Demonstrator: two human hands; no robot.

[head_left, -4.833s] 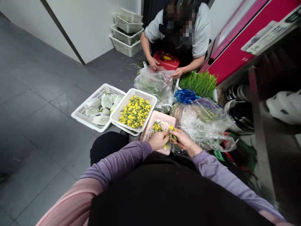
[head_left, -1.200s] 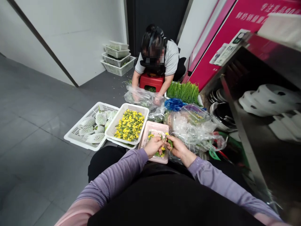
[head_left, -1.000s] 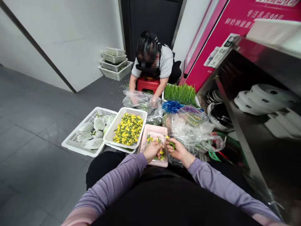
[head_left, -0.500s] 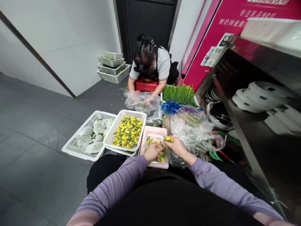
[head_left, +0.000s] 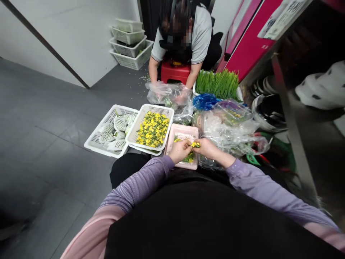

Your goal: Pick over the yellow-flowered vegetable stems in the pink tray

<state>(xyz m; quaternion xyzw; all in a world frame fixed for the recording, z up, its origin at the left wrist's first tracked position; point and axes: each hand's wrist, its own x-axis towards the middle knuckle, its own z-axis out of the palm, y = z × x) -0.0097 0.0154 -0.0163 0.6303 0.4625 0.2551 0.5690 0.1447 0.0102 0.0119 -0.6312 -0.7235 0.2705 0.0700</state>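
Over the pink tray [head_left: 185, 131], my right hand [head_left: 208, 149] pinches a small bunch of yellow flowers [head_left: 196, 144] with green stems. My left hand [head_left: 179, 151] is closed at the left end of that bunch, thumb and fingertips together. What lies between its fingertips is too small to make out. More yellow flowers and green stems lie in the tray, partly hidden by both hands. Directly left of the tray, a white basket [head_left: 171, 124] holds a heap of yellow flowers.
Farther left, a white crate [head_left: 93, 136] holds pale produce in foam nets. Clear plastic bags [head_left: 221, 126] lie right of the tray. Across from me, a person [head_left: 201, 32] handles a plastic bag. Green shoots [head_left: 217, 83] fill a crate; a metal shelf [head_left: 296, 126] stands right.
The camera view has tipped downward and shifted. My hands have come closer together, and the left fingertips now meet the flower bunch in my right hand.
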